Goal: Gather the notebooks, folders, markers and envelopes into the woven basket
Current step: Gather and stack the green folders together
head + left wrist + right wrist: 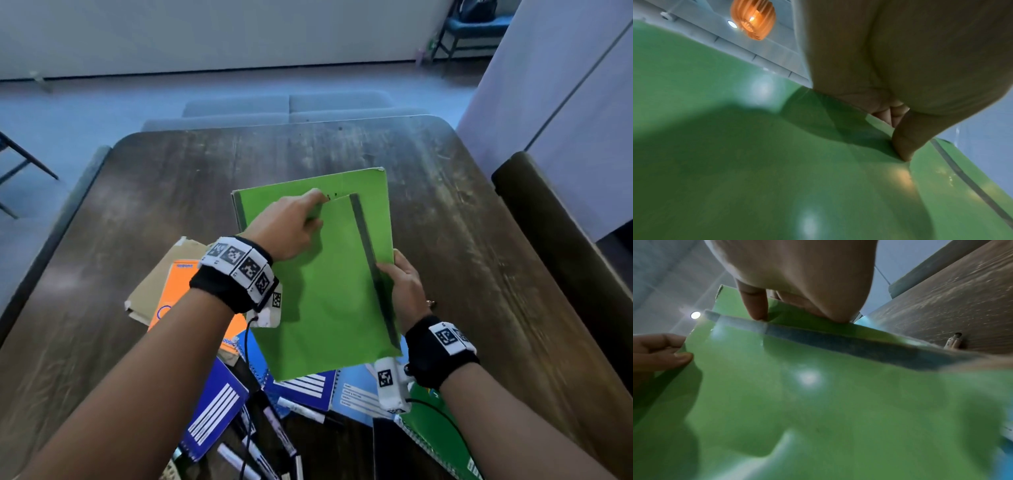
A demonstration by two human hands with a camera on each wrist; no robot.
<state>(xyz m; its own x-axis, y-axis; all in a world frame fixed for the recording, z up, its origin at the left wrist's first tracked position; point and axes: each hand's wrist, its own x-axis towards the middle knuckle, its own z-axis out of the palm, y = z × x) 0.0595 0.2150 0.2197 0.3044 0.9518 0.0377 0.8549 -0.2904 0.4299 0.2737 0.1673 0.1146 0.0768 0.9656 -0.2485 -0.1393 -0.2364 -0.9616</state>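
Step in hand, as I judge it: two green folders are being squared into one stack, held above the table [479,240] at frame centre in the head view.

Left hand [291,228] pinches the top left corner of the front folder [329,301], fingers curled round its edge. Right hand [406,291] grips the right edge, thumb on the front beside the dark spine strip [373,267].

The back folder [373,192] shows behind, offset toward upper right.

Orientation: long axis runs lower left to upper right of the frame, slightly tilted; spine on the right.

Notebooks [212,414] and markers [281,431] lie beneath at lower centre. The basket cannot be clearly identified.

Next move likely calls for aligning the edges, then carrying both to the basket.
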